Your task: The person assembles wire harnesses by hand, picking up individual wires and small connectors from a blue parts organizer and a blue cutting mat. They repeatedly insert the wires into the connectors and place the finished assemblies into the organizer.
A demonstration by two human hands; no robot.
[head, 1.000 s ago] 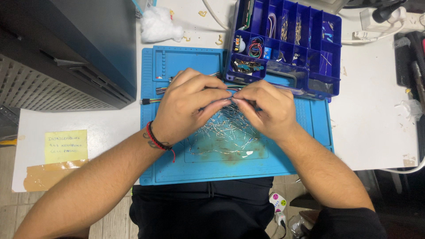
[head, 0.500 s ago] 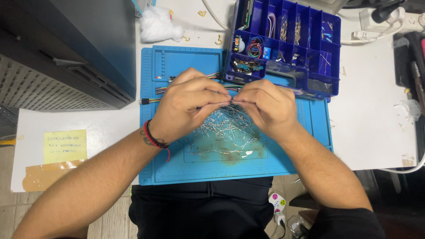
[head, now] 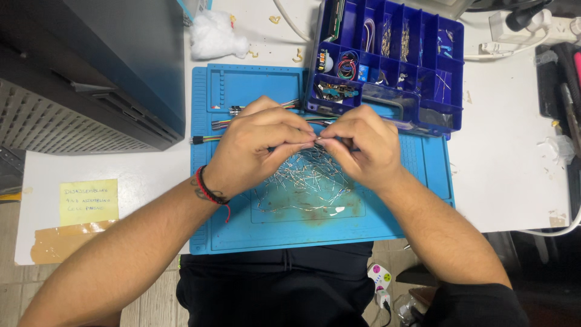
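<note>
While both meet over the blue silicone work mat (head: 242,236), left hand (head: 257,148) and right hand (head: 360,145) pinch one thin metal-legged component (head: 317,139) above the loose pile (head: 305,188) mid-mat.

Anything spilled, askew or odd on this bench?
Mostly orderly. Small thin metal-legged parts lie in a loose heap on the blue work mat, under both hands. A white fluffy wad and yellowish scraps lie scattered above the mat.

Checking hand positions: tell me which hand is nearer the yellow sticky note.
Left. The left hand is over the blue mat, on the side of the yellow sticky note; the right hand is farther across.
</note>
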